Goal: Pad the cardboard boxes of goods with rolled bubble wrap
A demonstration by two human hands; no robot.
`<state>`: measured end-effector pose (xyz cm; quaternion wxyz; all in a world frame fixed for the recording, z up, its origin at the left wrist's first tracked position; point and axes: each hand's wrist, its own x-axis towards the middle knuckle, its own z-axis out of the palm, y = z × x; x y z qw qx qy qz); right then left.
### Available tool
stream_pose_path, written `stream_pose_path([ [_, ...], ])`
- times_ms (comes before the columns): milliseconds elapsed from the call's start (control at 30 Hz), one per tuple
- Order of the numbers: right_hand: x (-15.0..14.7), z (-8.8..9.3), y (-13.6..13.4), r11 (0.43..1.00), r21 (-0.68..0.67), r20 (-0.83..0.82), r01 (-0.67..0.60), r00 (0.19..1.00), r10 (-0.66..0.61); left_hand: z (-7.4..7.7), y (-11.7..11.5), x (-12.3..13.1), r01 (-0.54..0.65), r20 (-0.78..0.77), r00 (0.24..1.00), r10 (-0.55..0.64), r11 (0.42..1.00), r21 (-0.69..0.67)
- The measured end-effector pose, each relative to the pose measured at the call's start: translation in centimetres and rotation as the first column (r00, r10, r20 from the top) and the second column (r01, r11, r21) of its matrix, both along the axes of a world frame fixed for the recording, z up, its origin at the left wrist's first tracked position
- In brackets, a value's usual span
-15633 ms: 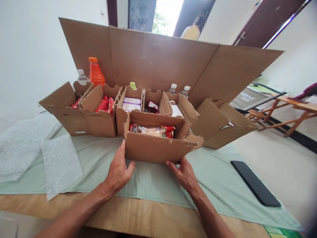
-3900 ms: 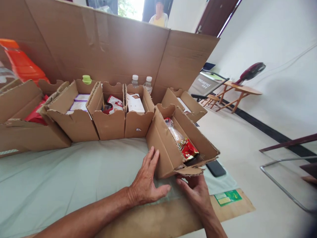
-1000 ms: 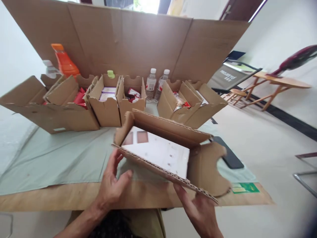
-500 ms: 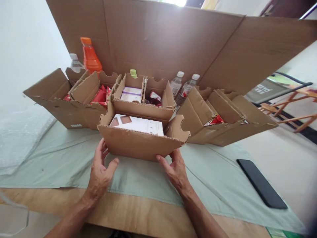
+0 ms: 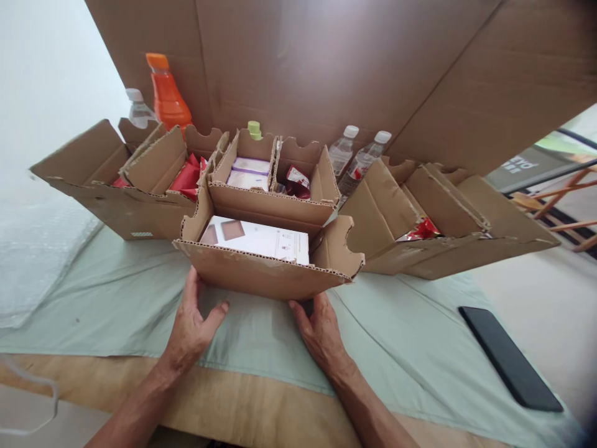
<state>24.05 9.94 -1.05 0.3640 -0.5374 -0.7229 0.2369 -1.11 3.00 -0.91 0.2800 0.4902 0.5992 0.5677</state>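
Note:
In the middle stands a front cardboard box [image 5: 261, 277] with a low front wall and notched sides. Inside it lies a white carton [image 5: 261, 239] with brown squares printed on one end. My left hand [image 5: 193, 326] is at the box's lower left corner, fingers pointing forward and thumb spread away. By the lower right corner is my right hand [image 5: 319, 326], thumb and forefinger apart; its other fingertips are partly hidden. Behind the front box, two compartments hold white-and-purple packs [image 5: 249, 174] and a dark red packet [image 5: 298, 182].
Cardboard bins with red packets flank the middle, a left bin [image 5: 116, 211] and a right bin [image 5: 429, 261]. Behind them are an orange bottle [image 5: 170, 99], clear bottles [image 5: 342, 149] and a tall cardboard panel [image 5: 298, 68]. A black flat slab [image 5: 510, 358] lies on the green cloth [image 5: 396, 348].
The camera view has shifted slightly closer and lower. My right hand has slid a little inward from the box's right corner. The left hand stays near its corner, and the box looks unmoved.

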Motion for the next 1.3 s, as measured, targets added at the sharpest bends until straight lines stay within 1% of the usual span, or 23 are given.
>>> stream_pose_path([
  [133,-0.1,-0.3,-0.2,0.999,0.008,0.035,0.034,0.999,-0.034,-0.3,0.4,-0.3,-0.004,-0.034,0.999,0.004,1.0,0.006],
  [333,0.3,0.6,-0.1,0.999,-0.032,0.074,-0.006,0.997,0.009,-0.7,0.5,0.5,-0.085,-0.058,0.995,0.084,0.996,-0.017],
  [400,0.7,0.6,0.3,0.998,-0.061,0.116,0.005,0.993,0.002,-0.5,0.3,0.1,-0.107,-0.114,0.988,0.108,0.994,0.015],
  [433,0.8,0.5,0.6,0.996,-0.085,0.142,0.013,0.99,-0.001,-0.2,0.1,-0.6,-0.136,-0.174,0.975,0.141,0.99,0.041],
  [467,1.0,0.4,0.9,0.993,-0.12,0.168,0.021,0.986,0.0,0.1,-0.2,-1.7,-0.185,-0.265,0.944,0.195,0.981,0.064],
  [500,1.1,0.2,1.2,0.988,-0.15,0.192,0.035,0.981,-0.006,0.6,-0.6,-3.2,-0.248,-0.37,0.891,0.261,0.965,0.084],
  [533,1.2,0.1,1.5,0.984,-0.174,0.212,0.05,0.977,-0.012,1.2,-1.2,-5.1,-0.316,-0.47,0.821,0.326,0.943,0.101],
  [567,1.2,0.1,1.7,0.98,-0.188,0.228,0.067,0.973,-0.023,1.9,-1.9,-7.3,-0.394,-0.568,0.727,0.386,0.912,0.115],
  [600,1.2,0.1,1.7,0.978,-0.194,0.236,0.081,0.971,-0.034,2.5,-2.6,-9.7,-0.461,-0.612,0.662,0.433,0.879,0.123],
  [700,0.9,0.6,1.6,0.969,-0.216,0.252,0.118,0.966,-0.061,4.0,-4.8,-17.3,-0.605,-0.652,0.564,0.506,0.791,0.091],
  [767,0.6,1.2,1.4,0.96,-0.238,0.274,0.148,0.958,-0.08,4.2,-6.0,-21.4,-0.688,-0.679,0.513,0.526,0.725,0.041],
  [833,0.3,1.7,1.3,0.955,-0.243,0.306,0.167,0.948,-0.088,3.8,-7.0,-24.1,-0.753,-0.701,0.478,0.529,0.658,-0.017],
  [900,0.0,2.1,1.2,0.954,-0.242,0.332,0.177,0.939,-0.09,3.2,-7.7,-25.7,-0.789,-0.717,0.471,0.515,0.609,-0.081],
  [1000,-0.5,2.5,1.1,0.95,-0.245,0.342,0.196,0.934,-0.104,3.0,-8.5,-27.1,-0.808,-0.724,0.486,0.49,0.568,-0.157],
  [1067,-0.9,2.6,0.8,0.942,-0.254,0.337,0.22,0.933,-0.127,3.5,-8.8,-28.1,-0.828,-0.723,0.476,0.501,0.532,-0.176],
  [1167,-1.4,3.0,0.3,0.934,-0.252,0.339,0.255,0.927,-0.161,4.7,-9.0,-29.5,-0.856,-0.714,0.461,0.527,0.477,-0.201],
  [1233,-1.7,3.2,0.1,0.935,-0.244,0.341,0.258,0.925,-0.167,5.5,-8.9,-30.2,-0.853,-0.69,0.486,0.537,0.465,-0.238],
  [1300,-1.8,3.4,0.0,0.939,-0.238,0.343,0.248,0.926,-0.158,6.1,-8.6,-30.4,-0.84,-0.645,0.52,0.56,0.472,-0.268],
])
